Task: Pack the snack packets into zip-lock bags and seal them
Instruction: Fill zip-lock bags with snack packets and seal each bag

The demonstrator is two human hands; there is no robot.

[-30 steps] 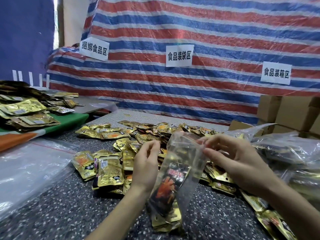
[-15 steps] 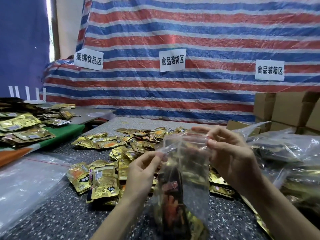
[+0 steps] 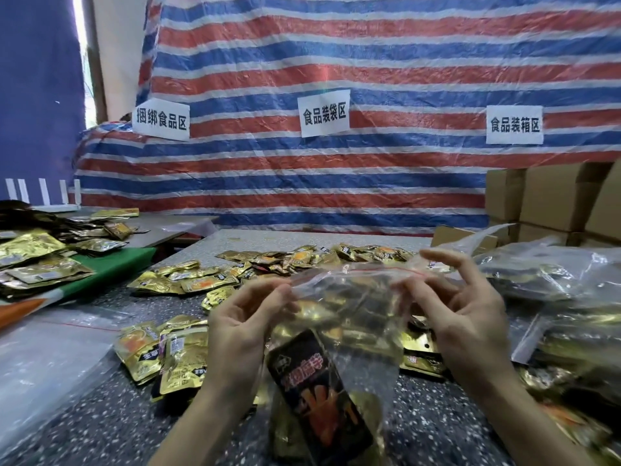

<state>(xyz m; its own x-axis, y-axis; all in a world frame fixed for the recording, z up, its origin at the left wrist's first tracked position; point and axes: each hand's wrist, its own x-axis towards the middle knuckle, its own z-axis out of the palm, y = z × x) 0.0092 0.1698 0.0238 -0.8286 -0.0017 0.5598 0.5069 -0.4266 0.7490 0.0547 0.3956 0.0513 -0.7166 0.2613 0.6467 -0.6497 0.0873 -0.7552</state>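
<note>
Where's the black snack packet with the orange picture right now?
Head view, low centre: the black snack packet sits inside the clear zip-lock bag held between left hand and right hand.

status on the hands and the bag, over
Left hand and right hand pinch top corners of zip-lock bag. Dark snack packet inside, seal unclear. Loose gold packets lie behind, not blocking.

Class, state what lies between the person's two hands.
The zip-lock bag, holding packets; left hand and right hand pinch its top corners. Head view.
</note>
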